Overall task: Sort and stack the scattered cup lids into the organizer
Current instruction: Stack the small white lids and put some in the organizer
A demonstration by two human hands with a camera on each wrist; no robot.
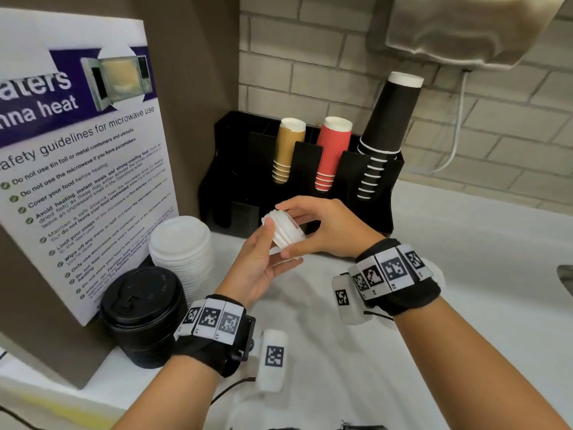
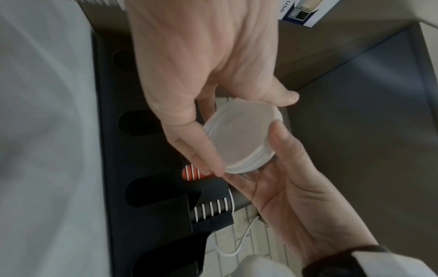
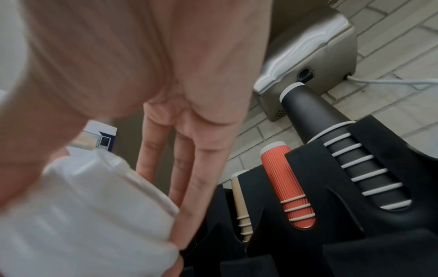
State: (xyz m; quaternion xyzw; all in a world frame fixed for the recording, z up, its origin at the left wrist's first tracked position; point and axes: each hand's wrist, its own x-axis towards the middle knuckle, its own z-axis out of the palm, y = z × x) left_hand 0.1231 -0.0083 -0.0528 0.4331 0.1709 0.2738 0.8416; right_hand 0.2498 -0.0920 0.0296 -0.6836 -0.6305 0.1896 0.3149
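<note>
A small stack of white cup lids (image 1: 283, 232) is held on its side above the counter, just in front of the black organizer (image 1: 302, 164). My left hand (image 1: 262, 254) cups the stack from below and left, thumb on its end. My right hand (image 1: 322, 225) grips it from the right, fingers over the top and thumb underneath. In the left wrist view the lid stack (image 2: 241, 138) shows its flat end between both hands. The right wrist view has the lid stack (image 3: 94, 206) blurred against my fingers (image 3: 189, 168). The organizer's low front slots (image 1: 245, 212) look dark.
A tall stack of larger white lids (image 1: 183, 243) and a stack of black lids (image 1: 142, 308) stand at the left beside a microwave sign (image 1: 77, 150). Brown cups (image 1: 288, 150), red cups (image 1: 333, 150) and black cups (image 1: 387, 125) fill the organizer's back. A sink edge (image 1: 566, 279) is at far right.
</note>
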